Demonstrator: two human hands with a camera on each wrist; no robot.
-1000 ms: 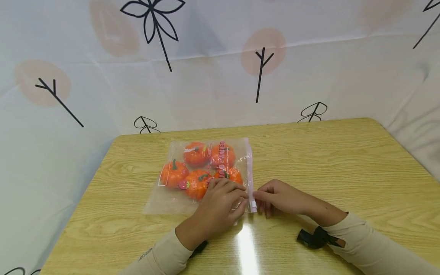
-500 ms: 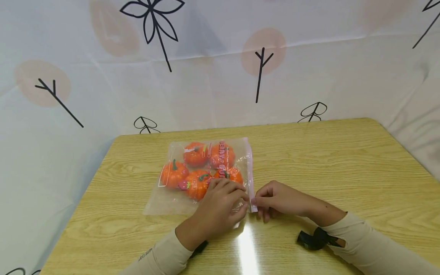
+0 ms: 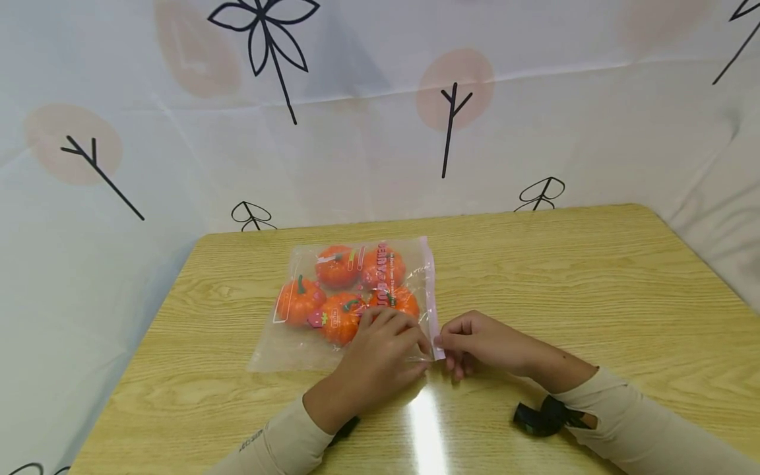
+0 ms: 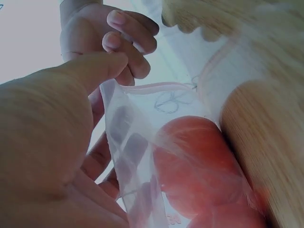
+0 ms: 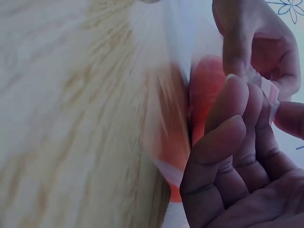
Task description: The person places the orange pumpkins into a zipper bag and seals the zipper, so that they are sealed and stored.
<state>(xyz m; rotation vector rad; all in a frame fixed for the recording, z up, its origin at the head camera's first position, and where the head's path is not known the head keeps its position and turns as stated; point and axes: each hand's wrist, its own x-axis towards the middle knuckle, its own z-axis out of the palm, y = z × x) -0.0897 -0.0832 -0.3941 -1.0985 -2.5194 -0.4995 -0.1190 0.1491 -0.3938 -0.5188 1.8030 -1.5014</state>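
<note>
A clear, printed zip bag (image 3: 299, 353) lies on the table, several orange toy pumpkins (image 3: 299, 301) with green stems inside. Its pink zip strip (image 3: 429, 277) runs down the right side. My left hand (image 3: 380, 353) covers the near right part of the bag; it pinches the film by the strip, with fingers showing through the plastic in the left wrist view. At the strip's near end, my right hand (image 3: 483, 341) pinches the edge between thumb and forefinger. A small whitish piece (image 5: 274, 107) shows between those fingers in the right wrist view. The other right fingers are curled loosely below.
The wooden table (image 3: 564, 277) reaches back to a white cloth (image 3: 356, 165) printed with plants. Black wrist straps (image 3: 540, 415) hang under the sleeves, close to the tabletop. A bright light reflection (image 3: 427, 429) lies in front of the hands.
My right thumb has moved onto the zip strip, hiding the white slider seen earlier. My left thumb has shifted to the bag's near edge, and the strip's near end has moved slightly away from me.
</note>
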